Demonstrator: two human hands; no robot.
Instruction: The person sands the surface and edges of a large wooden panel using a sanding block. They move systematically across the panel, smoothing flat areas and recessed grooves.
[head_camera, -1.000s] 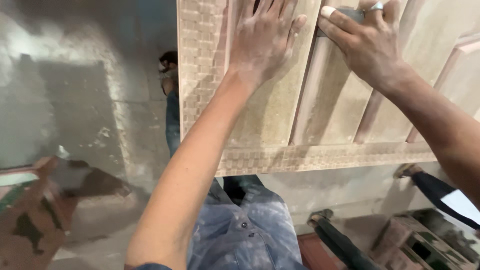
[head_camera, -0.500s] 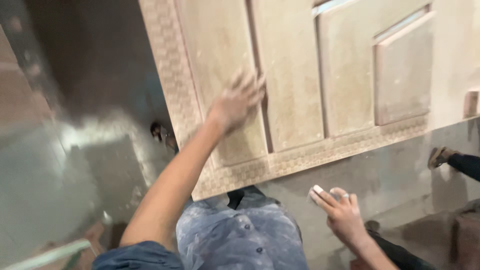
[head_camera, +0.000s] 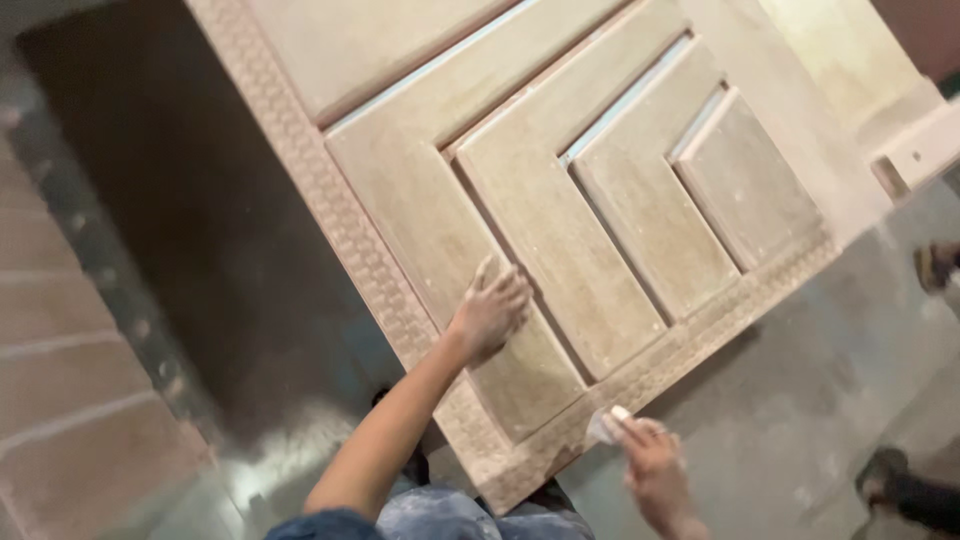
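Down low, the right hand (head_camera: 652, 462) is closed around a small pale sanding pad (head_camera: 604, 427) and holds it at the bottom edge of a big wooden door (head_camera: 520, 230). The left hand (head_camera: 490, 310) lies open and flat on the door, a bit higher up. The door is light brown and dusty. It has raised flat panels that step inward like nested corners, and a bumpy woven pattern runs along its border. It stands tilted over a grey floor (head_camera: 800, 400).

Door (head_camera: 560, 230) top cut off; right hand (head_camera: 655, 470) blurred, wrist cropped.
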